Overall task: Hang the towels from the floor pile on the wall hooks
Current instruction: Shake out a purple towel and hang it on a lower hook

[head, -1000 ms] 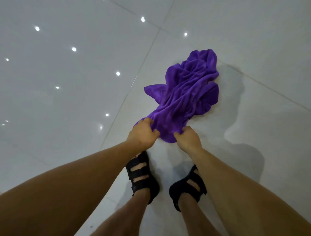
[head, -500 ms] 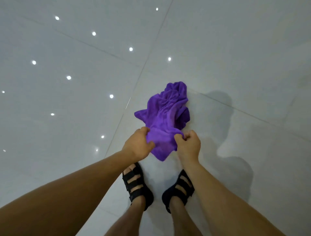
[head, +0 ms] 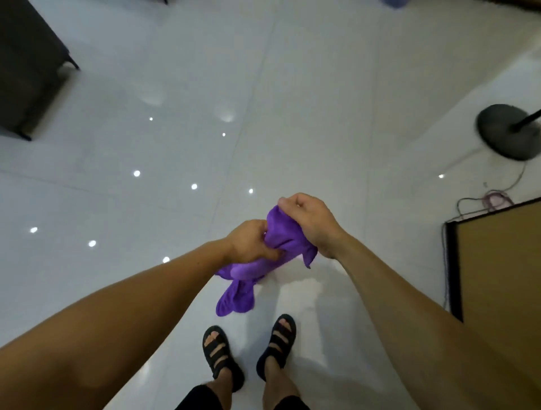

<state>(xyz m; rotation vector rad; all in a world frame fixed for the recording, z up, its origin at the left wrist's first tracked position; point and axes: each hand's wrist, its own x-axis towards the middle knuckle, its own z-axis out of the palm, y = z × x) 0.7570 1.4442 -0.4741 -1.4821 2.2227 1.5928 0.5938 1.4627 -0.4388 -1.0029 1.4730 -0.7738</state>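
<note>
Left hand (head: 250,244), right hand (head: 310,222) around towel (head: 282,237)

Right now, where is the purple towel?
Head view, centre: the purple towel is bunched between the left hand and right hand, its tail hanging ahead of the black sandals.

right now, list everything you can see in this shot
towel: 1, purple, bunched in both hands, lower end hanging in front of the feet
floor: glossy white tiles with light reflections
dark furniture: 1, black, top left corner, on legs
stand base: 1, dark grey, round with a black pole, far right
cord: 1, thin, loosely coiled on the floor at the right
wooden panel: 1, tan with a black edge, right edge
blue thing: 1, top edge, too cut off to tell
sandals: 2, black, on the feet, bottom centre
left hand: grips the towel
right hand: grips the towel's upper end
</note>
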